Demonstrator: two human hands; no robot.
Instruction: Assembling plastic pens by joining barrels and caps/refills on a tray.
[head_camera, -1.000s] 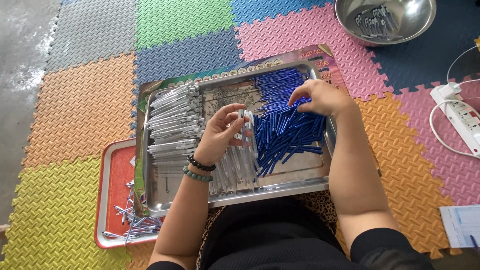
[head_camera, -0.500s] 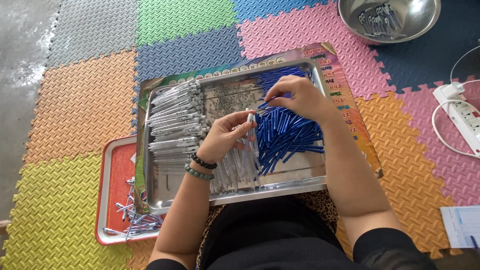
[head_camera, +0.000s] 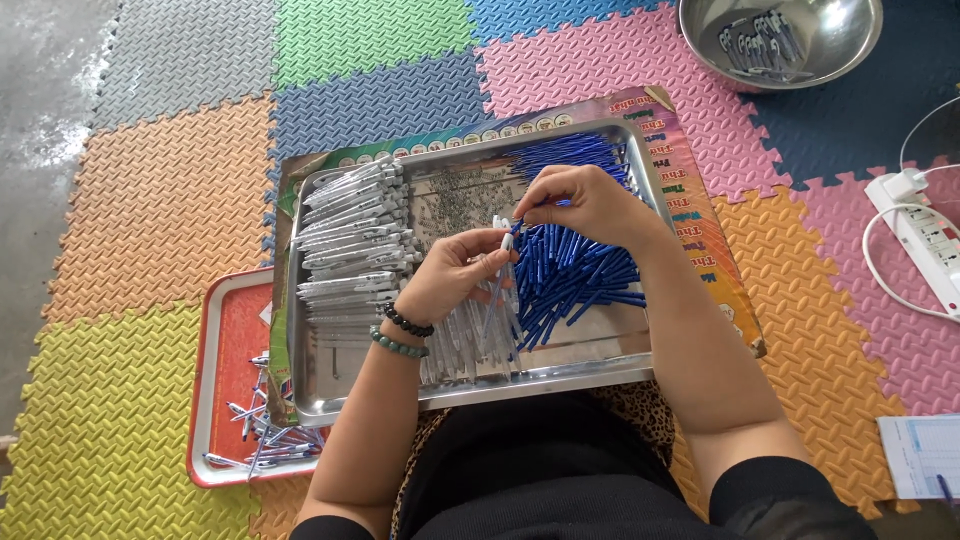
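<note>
Head cam: my left hand (head_camera: 455, 275) pinches a clear pen barrel (head_camera: 497, 285) upright-ish over the steel tray (head_camera: 330, 385). Right hand (head_camera: 585, 200) pinches a blue refill (head_camera: 535, 208), tip at the barrel's top end. Blue refill pile (head_camera: 580, 275) right of the barrel, silver pen stack (head_camera: 350, 240) left.

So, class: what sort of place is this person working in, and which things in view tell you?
Probably a home or small workshop floor used for hand assembly: coloured foam mats cover the ground, a metal tray on the lap holds sorted pen parts, and a steel bowl sits nearby.
</note>
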